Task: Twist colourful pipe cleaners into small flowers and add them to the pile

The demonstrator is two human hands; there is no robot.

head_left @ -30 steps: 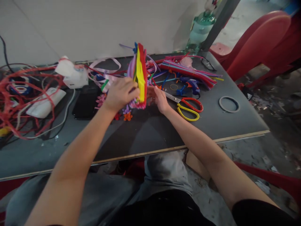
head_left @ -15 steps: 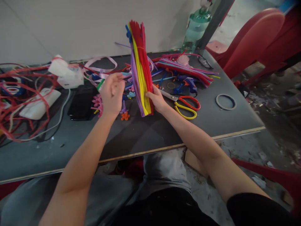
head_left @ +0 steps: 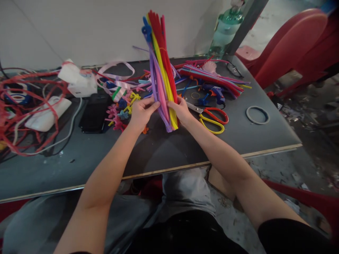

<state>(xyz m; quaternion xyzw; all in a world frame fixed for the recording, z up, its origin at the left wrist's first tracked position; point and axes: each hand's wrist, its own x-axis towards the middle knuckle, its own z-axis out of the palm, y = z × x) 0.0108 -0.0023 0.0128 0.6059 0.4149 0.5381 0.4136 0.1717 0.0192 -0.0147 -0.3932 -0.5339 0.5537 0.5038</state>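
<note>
A tall bundle of pipe cleaners [head_left: 164,70] in purple, pink, yellow and red stands nearly upright above the table, tilted a little to the left. A thin band goes round its upper part, and a blue twisted piece [head_left: 146,30] sits at its top left. My right hand [head_left: 181,111] grips the red and yellow side near the lower end. On the other side, my left hand [head_left: 143,112] pinches the purple stems between thumb and fingers. Small coloured flower shapes [head_left: 115,114] lie beside my left hand.
Scissors [head_left: 212,118] with red and yellow handles lie right of my hands, near a glue gun [head_left: 215,92], a second bundle [head_left: 212,78] and a grey tape ring [head_left: 257,115]. At left are a black phone [head_left: 94,113] and tangled red cords [head_left: 29,116]. A bottle [head_left: 226,33] stands behind.
My left hand has moved right and closed on the purple stems. The bundle has risen slightly, and pink stems now show between the purple and yellow ones.
</note>
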